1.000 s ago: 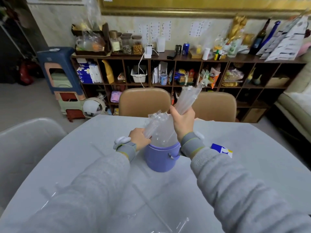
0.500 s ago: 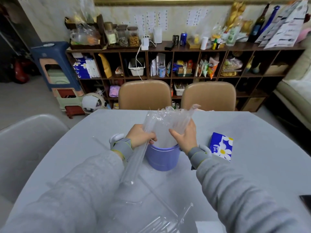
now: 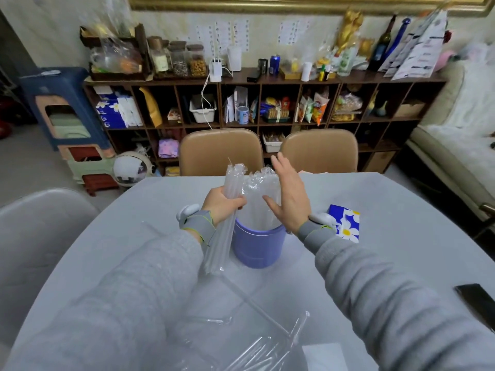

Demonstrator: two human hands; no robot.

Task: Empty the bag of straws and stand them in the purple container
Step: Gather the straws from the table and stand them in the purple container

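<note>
The purple container (image 3: pixel 256 247) stands in the middle of the table, and a bunch of clear wrapped straws (image 3: pixel 261 199) stands upright in it. My left hand (image 3: pixel 222 203) grips a second bundle of clear wrapped straws (image 3: pixel 223 231) just left of the container; that bundle hangs outside its rim and reaches down to the table. My right hand (image 3: pixel 288 195) is open with fingers spread, its palm against the right side of the standing straws. A clear plastic bag with more straws (image 3: pixel 257 346) lies on the table close to me.
A blue tissue pack with white flowers (image 3: pixel 345 222) lies right of the container. A dark phone (image 3: pixel 478 303) sits at the table's right edge. Loose single straws (image 3: pixel 257 303) lie between the container and the bag. Two tan chairs (image 3: pixel 221 151) stand across the table.
My right hand let go of the straws in the container and opened beside them. My left hand raised its own bundle more upright, next to the container.
</note>
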